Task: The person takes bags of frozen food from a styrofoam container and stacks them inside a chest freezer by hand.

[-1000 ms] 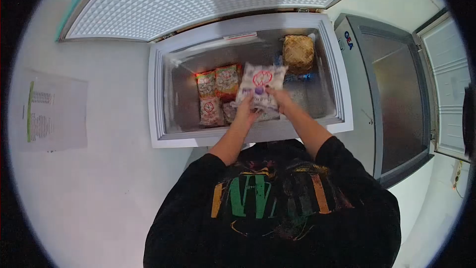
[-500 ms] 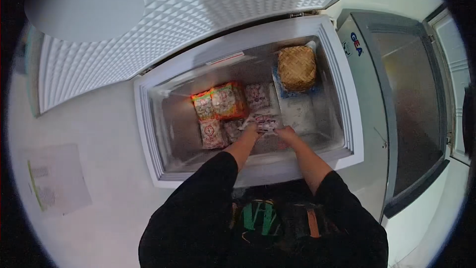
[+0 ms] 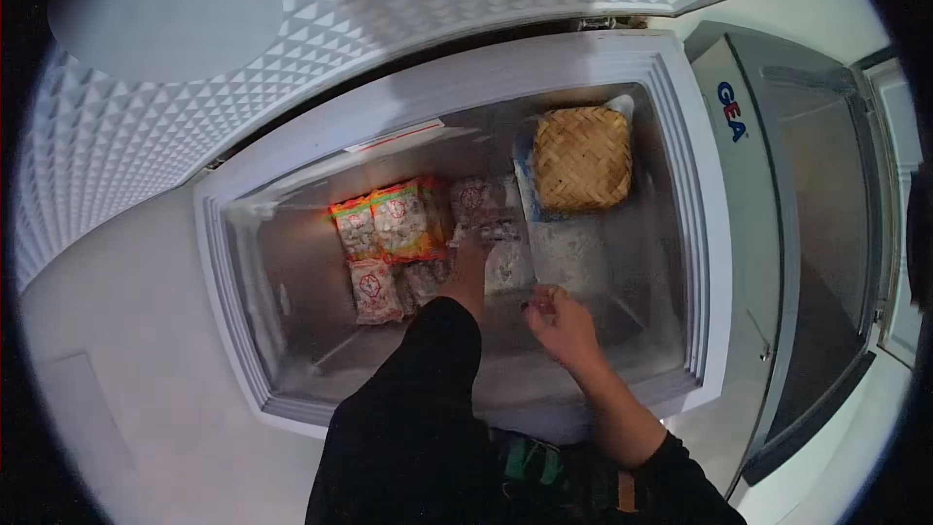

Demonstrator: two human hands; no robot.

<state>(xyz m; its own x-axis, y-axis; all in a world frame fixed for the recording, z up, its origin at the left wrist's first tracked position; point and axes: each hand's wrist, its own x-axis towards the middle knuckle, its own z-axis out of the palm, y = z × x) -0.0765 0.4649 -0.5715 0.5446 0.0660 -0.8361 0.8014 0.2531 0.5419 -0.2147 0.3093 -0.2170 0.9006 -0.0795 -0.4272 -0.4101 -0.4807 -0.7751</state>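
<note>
In the head view my left hand (image 3: 468, 261) reaches down among the frozen packs inside the chest freezer (image 3: 708, 233). Its fingertips are blurred at the near edge of a clear printed pack (image 3: 498, 230), and their grip is hard to make out. My right hand (image 3: 564, 323) hangs to the right of the packs, fingers loosely bent and apart, with nothing visible in it. Left of my left hand lie an orange-edged bag (image 3: 400, 224) of pale pieces and a pack with a red round print (image 3: 374, 292). Another clear pack (image 3: 424, 280) is partly covered by my wrist.
A woven bamboo basket (image 3: 583, 157) stands in the freezer's far right corner on a blue-and-white sheet. The patterned lid (image 3: 389, 0) is raised at the back. To the right stands a second open freezer (image 3: 748, 185) marked GEA.
Both hands were together at a clear pack. My right hand has come away toward me and to the right; my left stays by the packs. The view has moved closer.
</note>
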